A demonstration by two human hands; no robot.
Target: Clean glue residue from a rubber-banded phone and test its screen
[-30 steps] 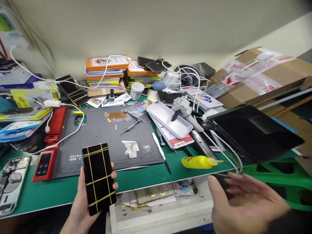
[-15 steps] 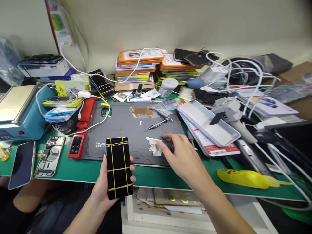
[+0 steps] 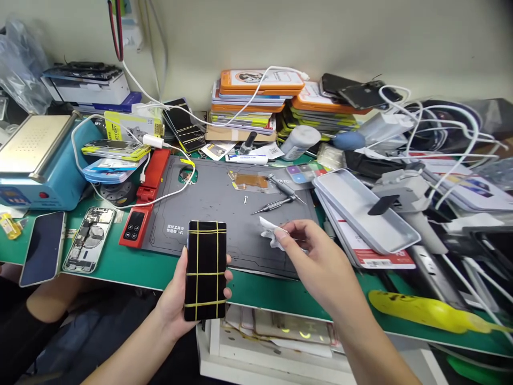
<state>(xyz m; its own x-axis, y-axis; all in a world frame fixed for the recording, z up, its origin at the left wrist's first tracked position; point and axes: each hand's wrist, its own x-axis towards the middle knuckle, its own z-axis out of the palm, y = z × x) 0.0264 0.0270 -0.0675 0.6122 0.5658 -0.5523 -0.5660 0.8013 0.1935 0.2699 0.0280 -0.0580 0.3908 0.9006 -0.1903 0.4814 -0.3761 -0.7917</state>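
My left hand [image 3: 174, 302] grips a black phone [image 3: 206, 269] wrapped in crossed yellow rubber bands, screen up, over the near edge of the green bench mat [image 3: 120, 262]. My right hand [image 3: 316, 264] hovers over the right end of the grey work mat [image 3: 216, 206], its fingertips pinched on a crumpled white wipe [image 3: 269, 232] lifted just off the mat. Two small screwdrivers [image 3: 280, 195] lie beyond the wipe, next to a piece of amber tape [image 3: 250, 182].
A red device [image 3: 142, 214] borders the grey mat's left side. An opened phone [image 3: 88, 238] and a dark phone [image 3: 42, 247] lie at the left, near a blue heating machine [image 3: 38, 163]. A white tray [image 3: 363, 208], a yellow bottle [image 3: 425, 310], cables and stacked boxes crowd the right and back.
My right hand came in from the lower right to the grey mat, pinched the white wipe and lifted it. The view swung left; the phone stays in my left hand.
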